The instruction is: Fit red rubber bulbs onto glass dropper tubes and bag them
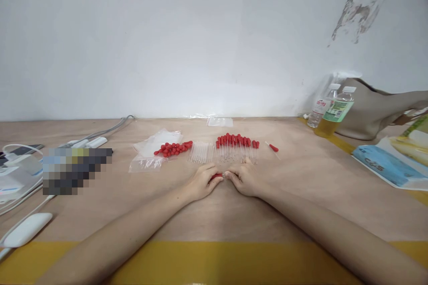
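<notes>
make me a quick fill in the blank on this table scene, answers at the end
The left hand pinches a small bulb coloured ____.
In the picture, the pile of loose bulbs lies to the ____ of the clear tubes.
A single dropper lies to the ____ of the row of droppers.
The bottle with the green label has a ____ cap.

Missing words: red; left; right; white.

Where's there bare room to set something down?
Bare tabletop shows between the lone dropper and the blue packet, and between the left hand, right hand and near yellow strip. It is crowded beyond the hands with red bulbs, clear tubes and red-topped droppers, and at far left with white plug blocks.
</notes>
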`<act>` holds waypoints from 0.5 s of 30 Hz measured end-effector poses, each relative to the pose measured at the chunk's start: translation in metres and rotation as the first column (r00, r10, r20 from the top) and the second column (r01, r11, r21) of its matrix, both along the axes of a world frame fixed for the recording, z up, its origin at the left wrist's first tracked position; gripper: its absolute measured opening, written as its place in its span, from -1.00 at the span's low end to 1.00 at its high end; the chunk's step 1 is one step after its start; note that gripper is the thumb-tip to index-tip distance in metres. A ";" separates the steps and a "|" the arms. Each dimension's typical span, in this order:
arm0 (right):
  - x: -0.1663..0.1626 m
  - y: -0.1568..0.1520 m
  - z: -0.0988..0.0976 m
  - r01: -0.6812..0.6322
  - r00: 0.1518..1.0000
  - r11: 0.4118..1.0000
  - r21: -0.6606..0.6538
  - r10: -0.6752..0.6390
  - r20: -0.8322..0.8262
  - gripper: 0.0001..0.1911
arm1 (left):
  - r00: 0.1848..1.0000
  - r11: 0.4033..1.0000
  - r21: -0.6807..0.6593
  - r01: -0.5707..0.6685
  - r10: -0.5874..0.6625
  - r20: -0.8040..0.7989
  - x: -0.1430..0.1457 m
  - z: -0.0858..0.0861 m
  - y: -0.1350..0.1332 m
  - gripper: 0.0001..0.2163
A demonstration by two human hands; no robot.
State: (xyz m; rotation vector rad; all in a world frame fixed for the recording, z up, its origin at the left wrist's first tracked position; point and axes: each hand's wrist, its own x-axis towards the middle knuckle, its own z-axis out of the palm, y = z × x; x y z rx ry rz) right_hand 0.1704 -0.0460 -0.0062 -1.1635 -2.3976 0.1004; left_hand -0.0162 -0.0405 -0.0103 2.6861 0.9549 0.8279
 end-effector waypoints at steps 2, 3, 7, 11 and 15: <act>0.002 -0.001 0.004 -0.029 0.999 0.999 0.014 0.029 0.022 -0.68 | 1.000 1.000 -0.003 -0.019 0.019 0.003 0.000 0.001 -0.001 -0.80; 0.003 -0.002 0.006 -0.049 0.998 0.998 0.034 0.048 0.036 -0.69 | 1.000 1.000 -0.010 -0.027 0.027 0.008 0.000 0.002 -0.001 -0.80; 0.016 -0.001 0.016 -0.065 0.997 0.993 0.103 0.060 0.054 -0.74 | 0.996 0.997 -0.037 -0.066 0.069 0.063 -0.008 0.005 -0.001 -0.80; 0.043 0.021 0.021 0.244 0.953 0.969 -0.033 -0.246 -0.177 -0.74 | 0.987 0.992 -0.017 -0.127 0.128 0.095 -0.017 0.006 0.001 -0.72; 0.070 0.055 0.025 0.539 0.755 0.799 -0.268 -0.599 -0.266 -0.77 | 0.993 0.993 -0.046 -0.111 0.113 0.038 -0.018 0.005 0.002 -0.78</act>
